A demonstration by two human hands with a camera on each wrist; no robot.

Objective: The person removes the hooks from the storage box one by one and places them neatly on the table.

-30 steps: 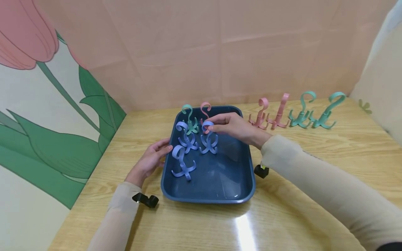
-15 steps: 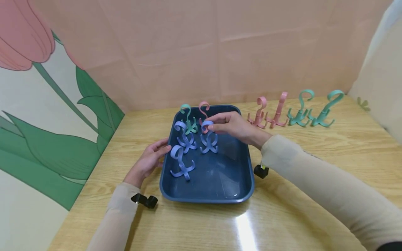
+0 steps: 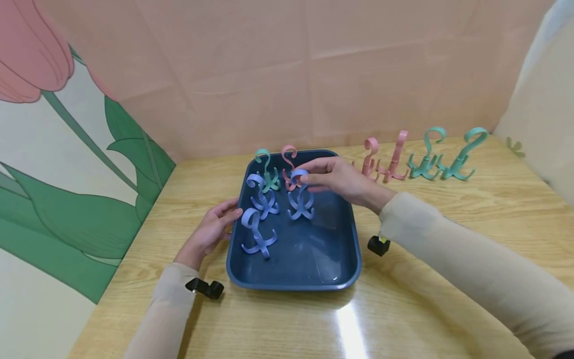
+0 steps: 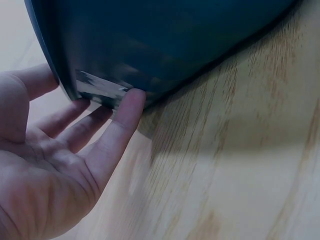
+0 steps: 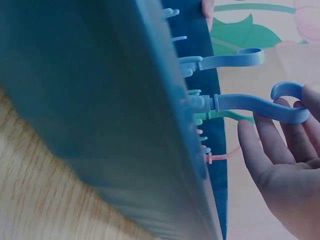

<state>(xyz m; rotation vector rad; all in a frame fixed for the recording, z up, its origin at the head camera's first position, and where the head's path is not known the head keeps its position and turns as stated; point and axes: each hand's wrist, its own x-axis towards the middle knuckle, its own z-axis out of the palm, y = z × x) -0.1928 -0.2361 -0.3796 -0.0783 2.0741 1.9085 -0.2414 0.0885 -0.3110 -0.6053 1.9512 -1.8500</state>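
A dark blue tray (image 3: 309, 264) holds several swivel hook hangers. My right hand (image 3: 338, 180) pinches the curled top of a periwinkle hook hanger (image 3: 301, 204), which stands upright with its prongs inside the tray. In the right wrist view its curl (image 5: 295, 114) lies among my fingers. Whether its prongs touch the tray floor, I cannot tell. Two more periwinkle hangers (image 3: 265, 203) (image 3: 259, 243) stand along the tray's left side. Behind them are a green hanger (image 3: 270, 182) and a pink one (image 3: 289, 147), the latter partly hidden. My left hand (image 3: 212, 230) rests against the tray's left wall, its straightish fingers (image 4: 115, 135) touching the outside.
Right of the tray, two pink hangers (image 3: 394, 162) and two green hangers (image 3: 459, 162) stand in a row on the wooden table (image 3: 448, 219). A peach backdrop (image 3: 251, 75) rises behind, with a tulip-patterned wall (image 3: 121, 149) at the left.
My right hand and the periwinkle hanger in it have shifted slightly to the right, away from the neighbouring hanger. My left hand stays at the tray's side. The view has drifted a little.
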